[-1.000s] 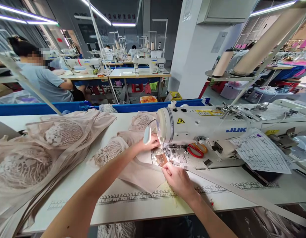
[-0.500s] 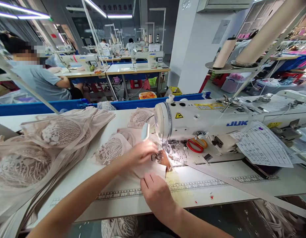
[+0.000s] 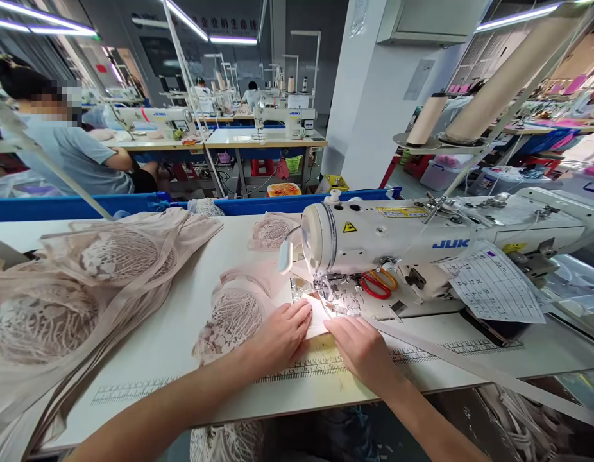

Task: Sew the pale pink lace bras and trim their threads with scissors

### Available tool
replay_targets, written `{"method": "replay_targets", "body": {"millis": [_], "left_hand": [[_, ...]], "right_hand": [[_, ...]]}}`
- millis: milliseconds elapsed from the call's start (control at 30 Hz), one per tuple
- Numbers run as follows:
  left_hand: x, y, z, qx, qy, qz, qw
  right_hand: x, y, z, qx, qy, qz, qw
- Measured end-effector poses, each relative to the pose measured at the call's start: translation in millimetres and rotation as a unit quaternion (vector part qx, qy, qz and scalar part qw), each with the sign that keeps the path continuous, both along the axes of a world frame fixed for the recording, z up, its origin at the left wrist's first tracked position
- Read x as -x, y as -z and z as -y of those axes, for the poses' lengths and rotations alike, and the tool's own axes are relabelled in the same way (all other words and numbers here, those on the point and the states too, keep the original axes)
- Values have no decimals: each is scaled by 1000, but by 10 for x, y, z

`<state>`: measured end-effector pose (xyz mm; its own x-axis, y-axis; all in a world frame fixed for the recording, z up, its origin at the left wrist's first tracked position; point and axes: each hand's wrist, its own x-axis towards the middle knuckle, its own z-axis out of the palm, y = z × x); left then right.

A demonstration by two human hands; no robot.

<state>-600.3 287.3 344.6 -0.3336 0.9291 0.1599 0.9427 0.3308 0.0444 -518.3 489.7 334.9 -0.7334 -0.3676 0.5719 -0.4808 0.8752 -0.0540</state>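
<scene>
A beige bra with lace cups lies on the table, its plain fabric edge reaching the lit needle area of the sewing machine. My left hand rests flat on that fabric, fingers stretched toward the needle. At the fabric's right edge, my right hand pinches it between thumb and fingers. A long beige elastic band runs from the lower right toward the machine, passing close behind my right hand. Whether the fingers also touch the band is hidden.
Red-and-orange-handled scissors lie under the machine arm. A written paper sheet leans at the right. More lace bras are heaped at the left. A printed ruler runs along the table front. A co-worker sits beyond.
My left hand has come down from near the needle onto the fabric. My right hand has moved right, to the fabric's right edge. The near lace cup has shifted and turned slightly.
</scene>
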Motion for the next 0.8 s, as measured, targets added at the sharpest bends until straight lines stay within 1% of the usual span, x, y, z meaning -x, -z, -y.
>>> {"method": "replay_targets", "body": {"millis": [67,200,400,567,800], "left_hand": [[36,38,-62,-15,-3,8,1000],[88,86,-96,0,-10,-2,1000],[167,89,-135,6,-9,-21,1000],[258,123,-156,3,-9,-21,1000],[293,108,-207,-1,-26,-16,1000]], "right_hand": [[-18,8,-45,9,10,5,1000],[-62,22,-70,15,14,-7,1000],[-68,51,-56,25,12,2,1000],[-57,57,-36,17,8,9,1000],[-38,93,-13,23,17,0,1000]]}}
